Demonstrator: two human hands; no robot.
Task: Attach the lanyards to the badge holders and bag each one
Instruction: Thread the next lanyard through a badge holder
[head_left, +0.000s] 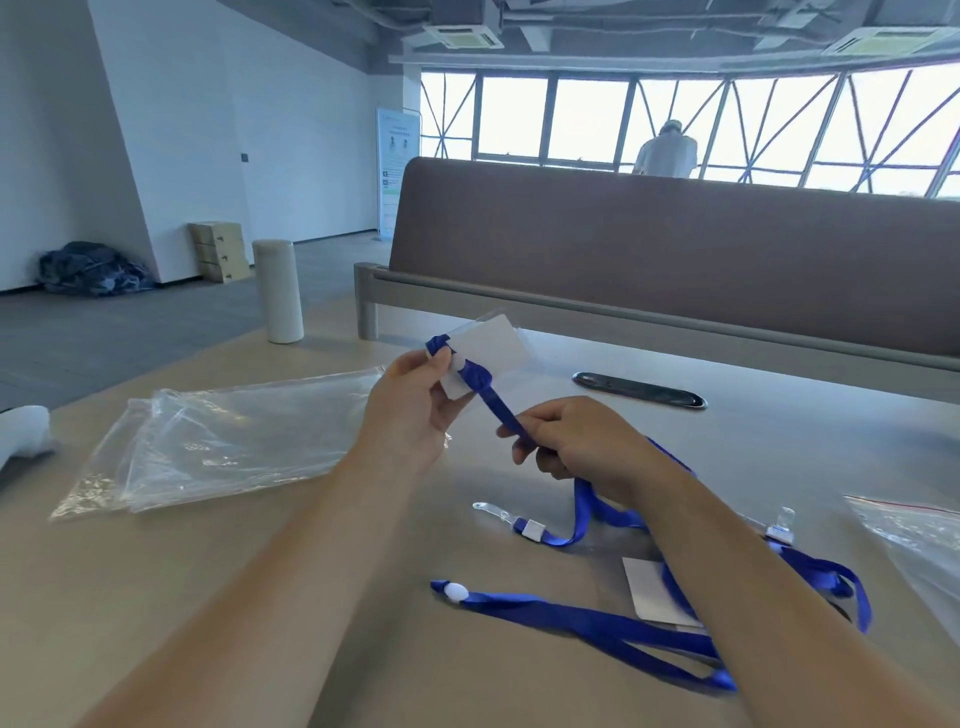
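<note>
While raised above the table (363, 545), pinching the clear badge holder (493, 338) between left hand (410, 410) thumb and fingers, holding the blue lanyard (498, 410) taut with right hand (587, 441) fingers curled around its strap.

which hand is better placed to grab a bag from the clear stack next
Probably left: the left hand holds the badge holder just beside the clear bags; the right hand, gripping the lanyard, would cross over.
</note>
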